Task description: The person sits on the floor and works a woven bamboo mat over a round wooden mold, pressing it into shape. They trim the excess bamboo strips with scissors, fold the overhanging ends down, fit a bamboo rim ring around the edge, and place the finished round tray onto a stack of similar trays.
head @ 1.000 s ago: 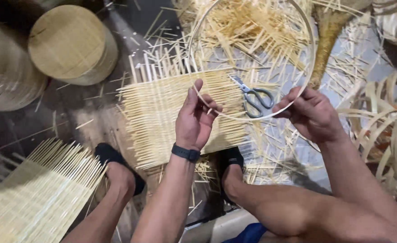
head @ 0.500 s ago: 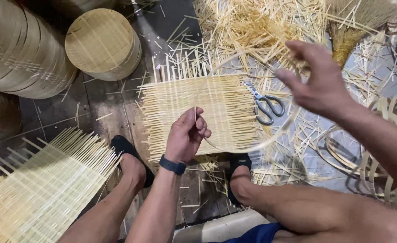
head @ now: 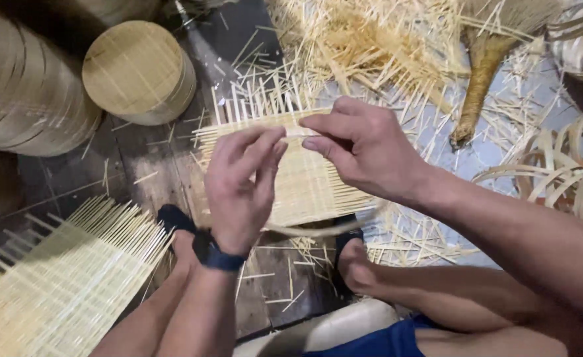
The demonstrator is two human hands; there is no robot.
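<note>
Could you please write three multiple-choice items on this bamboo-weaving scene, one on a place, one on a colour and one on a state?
1. Where does the round bamboo lid lie?
A. on the floor, upper left of the woven mat
B. on the person's lap
C. on top of the mat

2. What colour is the band on the left hand's wrist?
A. red
B. dark
C. white

3. How do the two hands stand?
A. both flat on the floor
B. raised over the mat, fingers of the right hand nearly meeting the left's
C. far apart

Answers: 1 A, the lid sits apart from the mat; 2 B, the band looks near black; 3 B, the fingertips come close together above the mat.
</note>
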